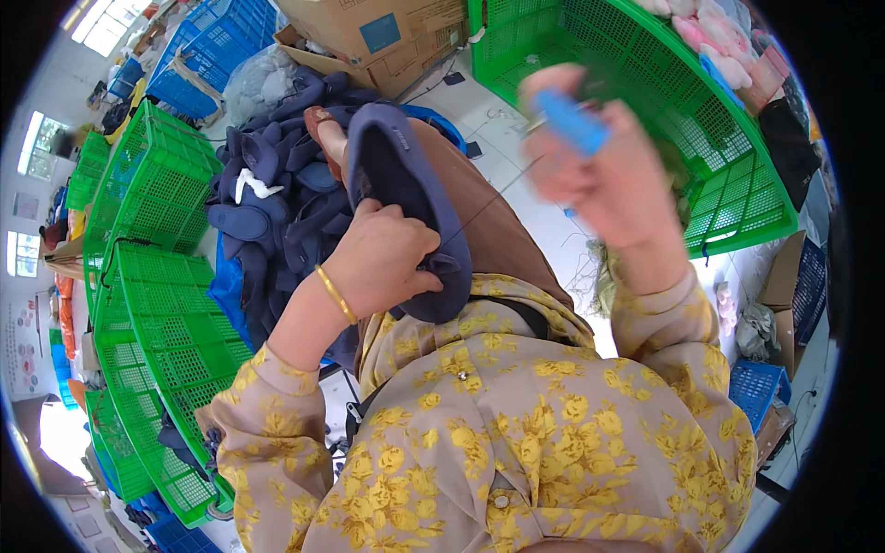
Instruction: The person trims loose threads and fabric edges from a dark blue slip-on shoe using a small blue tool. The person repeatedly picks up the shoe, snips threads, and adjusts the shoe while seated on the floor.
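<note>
A navy slipper (392, 138) lies tilted over my lap, its opening turned up. My left hand (373, 253) is closed on it, fingers reaching into the opening and thumb near the rounded lower end. From the slipper a thin dark thread (493, 195) stretches up to my right hand (604, 180), which is raised to the right and blurred by motion. Its fingers look curled around the thread. Across them shows a blue piece (573, 122), too smeared to name. Beside my left forearm is a heap of navy slippers (286, 194), with a white scrap (255, 187) on top.
Green plastic crates (175, 313) stand to the left, and a large green crate (737, 217) to the far right. Behind the heap are a cardboard box (396, 46), a clear plastic bag (258, 83) and blue crates (207, 55). Pink plush items (714, 32) lie at the top right.
</note>
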The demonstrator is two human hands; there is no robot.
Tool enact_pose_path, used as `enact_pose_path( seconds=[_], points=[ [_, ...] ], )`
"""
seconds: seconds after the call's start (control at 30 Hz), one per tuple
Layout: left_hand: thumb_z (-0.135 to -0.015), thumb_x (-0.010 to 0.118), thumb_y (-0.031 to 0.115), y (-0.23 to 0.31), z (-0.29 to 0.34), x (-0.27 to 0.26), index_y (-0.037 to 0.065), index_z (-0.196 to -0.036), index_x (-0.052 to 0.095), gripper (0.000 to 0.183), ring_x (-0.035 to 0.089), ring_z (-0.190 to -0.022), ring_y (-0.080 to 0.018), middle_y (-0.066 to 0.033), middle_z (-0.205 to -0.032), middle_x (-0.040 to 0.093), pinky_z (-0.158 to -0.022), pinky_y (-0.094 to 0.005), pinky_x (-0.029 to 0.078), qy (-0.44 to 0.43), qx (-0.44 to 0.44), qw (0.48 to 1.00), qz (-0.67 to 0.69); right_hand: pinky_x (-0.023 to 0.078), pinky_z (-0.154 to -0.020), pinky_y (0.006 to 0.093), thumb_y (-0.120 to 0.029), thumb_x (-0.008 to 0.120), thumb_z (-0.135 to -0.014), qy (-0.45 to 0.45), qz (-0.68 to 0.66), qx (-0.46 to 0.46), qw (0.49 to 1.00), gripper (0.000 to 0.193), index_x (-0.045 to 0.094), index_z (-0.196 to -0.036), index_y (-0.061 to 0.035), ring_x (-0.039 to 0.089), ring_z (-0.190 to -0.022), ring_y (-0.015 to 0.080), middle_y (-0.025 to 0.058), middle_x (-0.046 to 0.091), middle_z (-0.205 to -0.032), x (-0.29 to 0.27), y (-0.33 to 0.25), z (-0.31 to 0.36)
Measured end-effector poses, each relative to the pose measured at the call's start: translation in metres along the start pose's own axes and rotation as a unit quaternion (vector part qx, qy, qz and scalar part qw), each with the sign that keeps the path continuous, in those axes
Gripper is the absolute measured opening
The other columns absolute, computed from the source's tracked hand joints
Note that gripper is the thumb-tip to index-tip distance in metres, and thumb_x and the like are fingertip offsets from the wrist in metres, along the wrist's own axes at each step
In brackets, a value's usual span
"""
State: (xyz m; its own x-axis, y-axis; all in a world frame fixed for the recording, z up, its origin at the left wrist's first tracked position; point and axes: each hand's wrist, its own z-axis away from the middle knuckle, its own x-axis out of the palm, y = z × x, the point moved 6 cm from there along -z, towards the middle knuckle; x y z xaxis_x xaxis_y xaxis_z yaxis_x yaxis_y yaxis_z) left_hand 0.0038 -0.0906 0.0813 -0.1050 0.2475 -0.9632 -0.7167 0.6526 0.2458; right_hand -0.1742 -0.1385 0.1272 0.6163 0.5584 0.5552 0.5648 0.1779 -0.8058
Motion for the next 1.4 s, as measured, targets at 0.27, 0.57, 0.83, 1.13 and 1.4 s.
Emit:
enact_pose_path(
  seconds=[0.27,0.57,0.83,1.13,1.4],
  points=[
    [-0.07,0.075,0.024,0.019,-0.003,0.025,0.012,-0.076,0.067,0.016,0.057,-0.085,-0.023,-0.0016,-0.079,0.061,-0.089,-0.038,0.041,0.049,0.029,0.994,-0.09,0.033,-0.06,0.0262,-0.003,0.034,-0.102,0.095,-0.069,-0.244,0.963,0.015,0.044,-0.102,0.0084,0.029,-0.06,0.0129,0.0038,0.03,-0.073,-0.151,-0.215,0.108],
    [-0.058,0.081,0.016,0.035,0.008,0.023,0.009,-0.094,0.066,0.04,0.054,-0.093,-0.0261,-0.0061,-0.095,0.055,-0.095,-0.0403,0.04,0.275,0.04,0.953,-0.12,0.035,-0.051,0.0246,-0.012,0.058,-0.095,0.356,0.11,-0.167,0.913,0.006,0.061,-0.097,-0.0069,0.037,-0.054,0.0069,-0.0048,0.041,-0.066,-0.118,-0.02,0.089],
    [-0.074,0.082,0.007,0.011,0.036,0.046,0.003,-0.102,0.063,0.034,0.058,-0.074,-0.0211,-0.0106,-0.1,0.057,-0.063,-0.0293,0.05,0.319,-0.1,0.919,0.209,0.044,-0.065,0.0276,-0.005,0.059,-0.093,0.001,0.477,0.076,0.876,0.007,0.059,-0.1,-0.0054,0.055,-0.07,0.0144,0.0056,0.058,-0.078,-0.019,0.099,0.052],
    [-0.069,0.078,-0.006,0.01,0.035,0.057,0.002,-0.083,0.061,0.024,0.063,-0.078,-0.0258,-0.0102,-0.091,0.064,-0.067,-0.0312,0.051,0.299,-0.084,0.92,0.238,0.052,-0.071,0.0338,-0.001,0.063,-0.085,-0.043,0.515,0.067,0.853,0.017,0.066,-0.101,-0.005,0.068,-0.082,0.0293,0.0123,0.069,-0.089,-0.02,0.104,0.059],
    [-0.069,0.076,-0.007,0.012,0.037,0.059,0.002,-0.087,0.067,0.022,0.063,-0.08,-0.0251,-0.0094,-0.09,0.064,-0.067,-0.0306,0.051,0.34,-0.077,0.908,0.234,0.054,-0.073,0.0338,0.01,0.059,-0.069,-0.077,0.52,0.052,0.849,0.04,0.07,-0.105,-0.0033,0.07,-0.084,0.0299,0.0154,0.071,-0.091,-0.019,0.096,0.054]
  ],
)
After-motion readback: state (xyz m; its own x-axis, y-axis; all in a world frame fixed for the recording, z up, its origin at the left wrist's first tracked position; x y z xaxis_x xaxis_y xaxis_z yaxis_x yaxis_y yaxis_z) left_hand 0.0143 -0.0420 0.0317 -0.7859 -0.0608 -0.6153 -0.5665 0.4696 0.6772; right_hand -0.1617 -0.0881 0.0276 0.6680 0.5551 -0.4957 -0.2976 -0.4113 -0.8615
